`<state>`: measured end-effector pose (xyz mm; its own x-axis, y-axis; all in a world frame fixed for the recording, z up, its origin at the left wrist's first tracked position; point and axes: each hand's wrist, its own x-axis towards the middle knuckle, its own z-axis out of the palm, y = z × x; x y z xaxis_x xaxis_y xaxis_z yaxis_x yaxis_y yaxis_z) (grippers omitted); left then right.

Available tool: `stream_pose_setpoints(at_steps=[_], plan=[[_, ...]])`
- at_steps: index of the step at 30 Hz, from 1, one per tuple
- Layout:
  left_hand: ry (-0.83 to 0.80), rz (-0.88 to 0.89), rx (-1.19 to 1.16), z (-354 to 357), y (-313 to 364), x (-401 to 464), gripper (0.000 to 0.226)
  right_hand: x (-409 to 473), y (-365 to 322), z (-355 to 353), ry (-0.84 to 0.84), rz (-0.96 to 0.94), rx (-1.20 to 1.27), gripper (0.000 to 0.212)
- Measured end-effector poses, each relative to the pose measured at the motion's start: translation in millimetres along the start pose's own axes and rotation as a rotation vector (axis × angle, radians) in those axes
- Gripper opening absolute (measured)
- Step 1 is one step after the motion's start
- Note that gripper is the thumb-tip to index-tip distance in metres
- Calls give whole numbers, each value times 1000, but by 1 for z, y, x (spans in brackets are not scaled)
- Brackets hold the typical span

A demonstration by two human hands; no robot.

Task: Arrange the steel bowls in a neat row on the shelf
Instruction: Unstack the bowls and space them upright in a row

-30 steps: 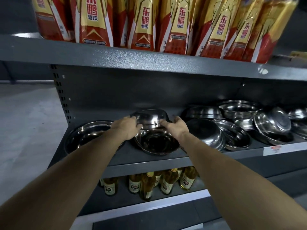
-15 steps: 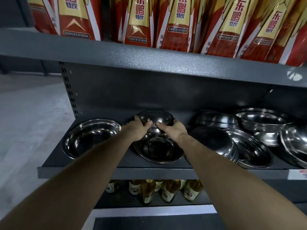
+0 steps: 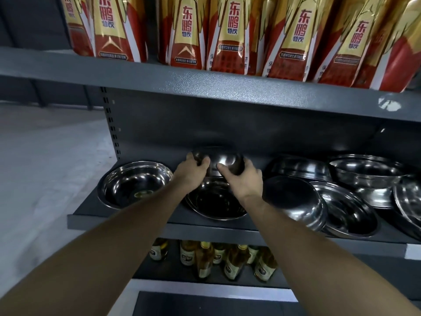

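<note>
Now both hands, left hand and right hand, grip a small shiny round steel bowl tilted above a wider bowl on the grey speckled shelf.

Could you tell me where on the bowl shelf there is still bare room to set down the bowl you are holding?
Bare grey metal shelf shows along the front edge, and between the wide steel bowl at the left end and the front middle steel bowl. Both hands, left hand and right hand, grip the small steel bowl at the back. The overlapping steel bowls on the right are crowded.
</note>
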<state>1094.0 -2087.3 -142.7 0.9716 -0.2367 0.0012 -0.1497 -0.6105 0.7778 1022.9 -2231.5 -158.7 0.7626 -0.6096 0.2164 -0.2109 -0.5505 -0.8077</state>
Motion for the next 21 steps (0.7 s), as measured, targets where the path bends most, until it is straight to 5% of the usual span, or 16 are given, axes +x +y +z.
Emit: stream_pose_setpoints(at_steps=[8,13,17,21], plan=[[196,-11,-229,-12,0,-26,61,-31,-2,-3,91,-220,-18,104],[167,34,-552,-33,-4,-35,57,-52,-21,0,51,-201,59,110],[94,17,-703,-53,-9,-41,71,-73,-38,1,132,-155,189,81],[22,-115,-786,-66,-18,-44,91,-87,-60,-1,308,148,514,41]])
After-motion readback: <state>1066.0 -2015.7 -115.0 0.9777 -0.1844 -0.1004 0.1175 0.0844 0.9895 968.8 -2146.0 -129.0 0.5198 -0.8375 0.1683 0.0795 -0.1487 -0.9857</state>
